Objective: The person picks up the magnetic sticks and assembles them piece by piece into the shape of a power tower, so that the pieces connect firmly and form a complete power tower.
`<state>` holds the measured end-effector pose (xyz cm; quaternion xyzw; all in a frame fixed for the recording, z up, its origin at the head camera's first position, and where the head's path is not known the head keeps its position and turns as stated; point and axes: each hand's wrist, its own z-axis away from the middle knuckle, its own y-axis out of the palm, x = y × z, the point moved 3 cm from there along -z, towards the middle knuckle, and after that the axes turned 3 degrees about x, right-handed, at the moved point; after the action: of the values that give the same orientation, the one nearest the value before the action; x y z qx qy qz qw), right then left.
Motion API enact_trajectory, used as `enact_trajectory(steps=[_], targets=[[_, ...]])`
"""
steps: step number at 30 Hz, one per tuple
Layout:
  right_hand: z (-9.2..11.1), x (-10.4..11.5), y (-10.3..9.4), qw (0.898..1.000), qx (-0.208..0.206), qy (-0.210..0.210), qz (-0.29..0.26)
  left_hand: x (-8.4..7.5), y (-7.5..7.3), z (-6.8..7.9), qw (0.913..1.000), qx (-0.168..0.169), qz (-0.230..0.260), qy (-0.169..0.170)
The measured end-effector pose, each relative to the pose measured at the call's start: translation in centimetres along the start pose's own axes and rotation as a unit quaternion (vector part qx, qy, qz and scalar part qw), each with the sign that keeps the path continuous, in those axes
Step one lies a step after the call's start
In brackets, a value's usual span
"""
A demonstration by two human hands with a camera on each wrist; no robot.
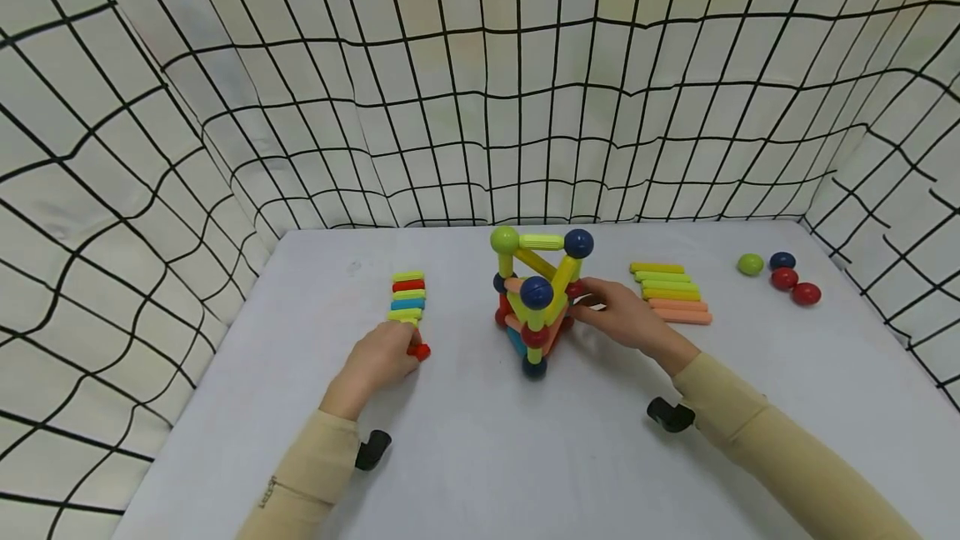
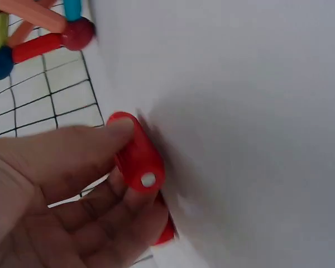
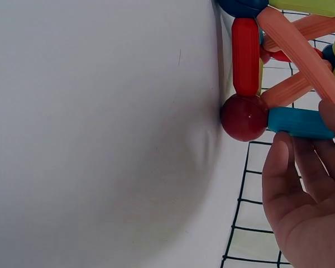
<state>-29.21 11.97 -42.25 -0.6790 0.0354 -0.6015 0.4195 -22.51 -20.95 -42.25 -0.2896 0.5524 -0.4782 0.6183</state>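
My left hand pinches a short red magnetic stick between thumb and fingers, close over the table. Its round end with a pale metal dot shows in the left wrist view, and another red stick lies right behind it. In the middle stands a magnetic stick-and-ball structure with green, navy and red balls joined by coloured sticks. On its right side, my right hand grips the lower part. The right wrist view has its thumb and fingers around a blue stick beside a dark red ball.
Several short sticks lie in a column beyond the left hand. Longer yellow, green and salmon sticks are lined up at right. Loose balls sit farther right. Black netting over white cloth surrounds the table's back and sides.
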Motion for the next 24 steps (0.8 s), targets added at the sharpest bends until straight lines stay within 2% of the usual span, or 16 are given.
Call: enact_trajectory(steps=[2,3,4,5,6,7,10,12,13,15,16,18,20,24], targets=[[0.0,-0.1,0.1,1.000,-0.001,-0.001,-0.001,-0.7,0.1,-0.3,0.9965,0.004,0.084,-0.006],[0.0,-0.2,0.1,1.000,-0.003,0.000,-0.001,-1.2,0.1,-0.4,0.9902,0.004,0.140,-0.008],[0.0,-0.2,0.2,1.000,-0.004,0.000,-0.001,-1.7,0.0,-0.5,0.9794,0.003,0.202,-0.008],[0.0,-0.2,0.3,1.000,-0.006,0.001,0.000,-2.4,-0.2,-0.6,0.9637,0.001,0.267,-0.008],[0.0,-0.2,0.3,1.000,-0.007,0.001,0.001,-3.1,-0.4,-0.7,0.9449,-0.003,0.327,-0.003],[0.0,-0.2,0.3,1.000,-0.009,0.002,0.002,-4.0,-0.6,-0.7,0.9207,-0.003,0.390,0.002],[0.1,-0.2,0.5,1.000,-0.011,0.002,0.004,-6.5,-1.2,-0.8,0.8393,0.000,0.543,0.019],[0.2,-0.1,0.6,1.000,-0.011,0.001,0.006,-8.0,-1.7,-0.8,0.7868,0.002,0.617,0.026],[0.3,-0.1,0.6,1.000,-0.010,0.000,0.006,-8.6,-1.8,-0.8,0.7651,0.002,0.643,0.028],[0.3,0.0,0.7,1.000,-0.010,-0.001,0.007,-9.6,-2.2,-0.8,0.7342,-0.003,0.678,0.028],[0.4,0.0,0.7,1.000,-0.010,0.000,0.008,-9.9,-2.3,-0.9,0.7226,-0.006,0.691,0.026],[0.4,0.1,0.7,1.000,-0.011,-0.001,0.009,-10.5,-2.6,-0.9,0.7125,-0.013,0.701,0.023],[0.5,0.1,0.6,1.000,-0.012,0.000,0.011,-10.8,-2.7,-0.9,0.7111,-0.018,0.703,0.016],[0.5,-0.1,0.6,1.000,-0.015,0.001,0.015,-11.1,-2.6,-1.0,0.7185,-0.023,0.695,0.003]])
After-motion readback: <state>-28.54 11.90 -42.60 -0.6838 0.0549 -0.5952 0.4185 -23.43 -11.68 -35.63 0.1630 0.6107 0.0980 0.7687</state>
